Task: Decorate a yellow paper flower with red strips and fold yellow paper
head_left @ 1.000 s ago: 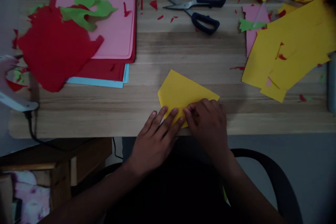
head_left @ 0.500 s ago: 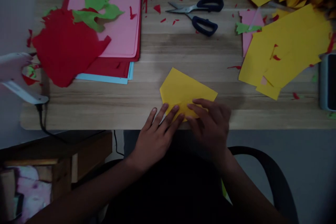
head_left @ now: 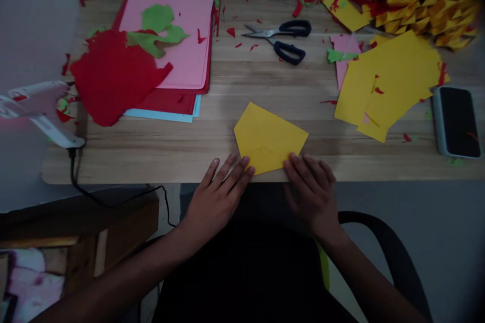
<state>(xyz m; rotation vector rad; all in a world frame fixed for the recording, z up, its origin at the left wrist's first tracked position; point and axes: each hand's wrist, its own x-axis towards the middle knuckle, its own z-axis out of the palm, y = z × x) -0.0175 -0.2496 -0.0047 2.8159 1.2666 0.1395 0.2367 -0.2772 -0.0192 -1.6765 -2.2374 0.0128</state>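
A yellow sheet of paper (head_left: pixel 270 133) with slanted edges lies flat near the table's front edge. My left hand (head_left: pixel 222 186) rests on its lower left corner, fingers stretched out and the tips touching the paper. On the lower right edge lie the fingertips of my right hand (head_left: pixel 312 186), also flat, with the thumb partly hidden in shadow. Neither hand grips the paper. Beyond it, scissors (head_left: pixel 278 38) with dark blue handles lie with their blades slightly apart.
At the left, a red piece (head_left: pixel 113 75) and green scraps lie over stacked pink sheets (head_left: pixel 178 60). A white glue gun (head_left: pixel 49 111) with a cord stands at the far left. Yellow sheets (head_left: pixel 390 75), a phone (head_left: pixel 457 121) and a folded yellow paper piece (head_left: pixel 424 0) are at the right.
My right hand has slid from the middle of the yellow paper to its right edge, its fingers flattening. My left hand has shifted slightly left. The camera view has moved a little.
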